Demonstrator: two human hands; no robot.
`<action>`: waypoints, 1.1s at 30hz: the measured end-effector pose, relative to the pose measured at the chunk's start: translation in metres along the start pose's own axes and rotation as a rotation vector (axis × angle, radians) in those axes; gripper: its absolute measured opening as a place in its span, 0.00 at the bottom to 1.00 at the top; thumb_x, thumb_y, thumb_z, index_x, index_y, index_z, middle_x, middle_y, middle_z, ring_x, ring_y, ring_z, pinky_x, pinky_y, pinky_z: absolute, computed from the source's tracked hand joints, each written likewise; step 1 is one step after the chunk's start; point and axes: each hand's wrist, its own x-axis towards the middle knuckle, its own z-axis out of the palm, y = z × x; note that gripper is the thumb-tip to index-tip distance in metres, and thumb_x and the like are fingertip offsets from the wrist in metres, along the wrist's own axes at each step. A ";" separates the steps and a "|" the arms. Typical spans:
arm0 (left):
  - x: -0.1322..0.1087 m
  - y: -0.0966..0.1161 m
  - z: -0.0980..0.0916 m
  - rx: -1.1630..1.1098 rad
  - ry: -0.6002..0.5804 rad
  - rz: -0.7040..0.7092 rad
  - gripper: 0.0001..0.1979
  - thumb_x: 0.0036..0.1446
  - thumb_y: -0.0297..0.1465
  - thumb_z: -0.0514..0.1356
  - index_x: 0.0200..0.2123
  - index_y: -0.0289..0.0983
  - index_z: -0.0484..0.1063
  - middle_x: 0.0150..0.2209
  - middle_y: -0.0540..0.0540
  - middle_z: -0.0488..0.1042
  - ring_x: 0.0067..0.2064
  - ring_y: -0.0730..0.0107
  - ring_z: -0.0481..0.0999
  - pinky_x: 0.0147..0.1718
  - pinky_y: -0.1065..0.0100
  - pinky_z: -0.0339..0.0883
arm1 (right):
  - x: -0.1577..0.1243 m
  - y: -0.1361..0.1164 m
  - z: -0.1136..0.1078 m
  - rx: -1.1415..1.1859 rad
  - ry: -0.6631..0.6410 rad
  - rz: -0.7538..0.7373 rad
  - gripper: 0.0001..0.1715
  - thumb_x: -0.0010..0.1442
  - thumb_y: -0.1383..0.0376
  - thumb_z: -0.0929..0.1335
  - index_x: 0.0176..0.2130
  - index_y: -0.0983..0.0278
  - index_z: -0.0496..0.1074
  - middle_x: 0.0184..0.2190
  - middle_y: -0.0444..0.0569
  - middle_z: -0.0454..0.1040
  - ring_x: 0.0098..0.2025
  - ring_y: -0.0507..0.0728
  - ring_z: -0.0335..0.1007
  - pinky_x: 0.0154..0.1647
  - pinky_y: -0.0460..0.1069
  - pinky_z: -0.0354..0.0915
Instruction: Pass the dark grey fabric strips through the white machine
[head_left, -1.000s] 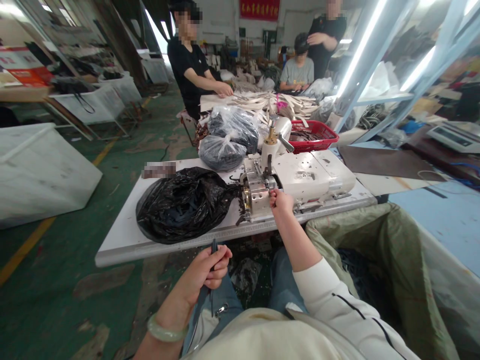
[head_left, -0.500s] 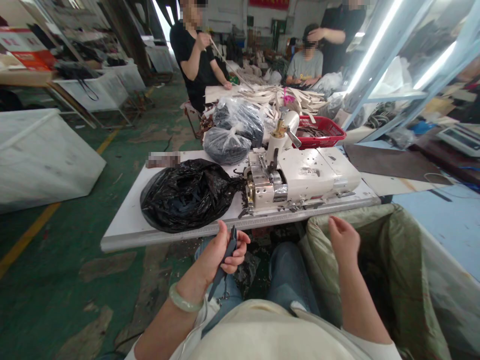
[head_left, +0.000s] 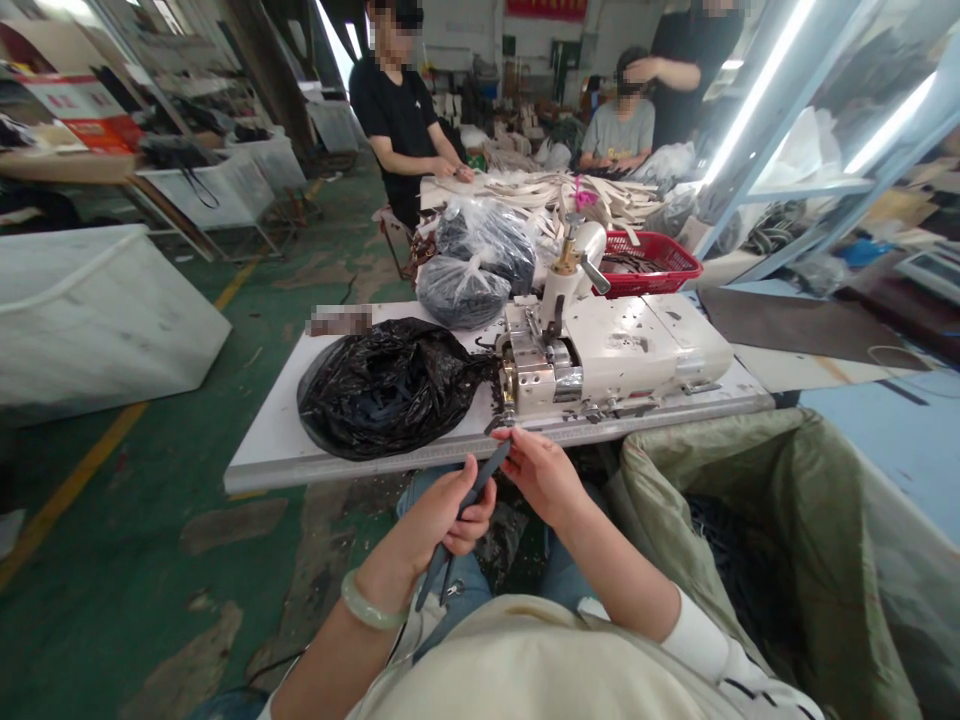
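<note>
My left hand (head_left: pixel 455 508) is closed around a few dark blue-grey strips (head_left: pixel 484 474), probably one or more stacked together; their lower ends hang below my palm. The fingertips of my right hand (head_left: pixel 541 470) pinch the upper end of a strip, just in front of the table edge. Behind my hands, a cream-white bench machine (head_left: pixel 630 355) with a metal feed head is mounted on the white table (head_left: pixel 262 455). Left of the machine lies an open black plastic bag (head_left: pixel 390 390) with dark strips inside.
Clear plastic bags (head_left: pixel 465 290) of dark pieces and a red basket (head_left: pixel 656 265) stand behind the machine. At my right is a large green sack (head_left: pixel 817 480) with dark strips inside. A white bin (head_left: pixel 112 320) stands at left. Several people work beyond the table.
My right hand has come left from beside the sack to the strip's upper end and now pinches it. My left hand keeps its hold. A person behind has lowered a raised hand.
</note>
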 end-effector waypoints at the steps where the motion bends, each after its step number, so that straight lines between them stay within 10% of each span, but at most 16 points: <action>1: -0.002 -0.001 -0.003 0.012 0.000 -0.002 0.25 0.53 0.55 0.54 0.29 0.36 0.62 0.18 0.59 0.50 0.16 0.86 0.40 0.12 0.81 0.35 | 0.002 -0.003 -0.003 0.064 -0.011 0.028 0.12 0.52 0.57 0.74 0.33 0.63 0.77 0.38 0.48 0.76 0.35 0.52 0.68 0.32 0.44 0.63; 33: -0.005 0.011 0.010 0.107 0.091 0.107 0.14 0.48 0.35 0.65 0.34 0.34 0.67 0.17 0.61 0.51 0.17 0.86 0.41 0.13 0.81 0.34 | 0.002 -0.019 -0.013 0.029 -0.288 -0.072 0.12 0.57 0.57 0.71 0.36 0.64 0.75 0.29 0.46 0.72 0.24 0.48 0.56 0.28 0.44 0.59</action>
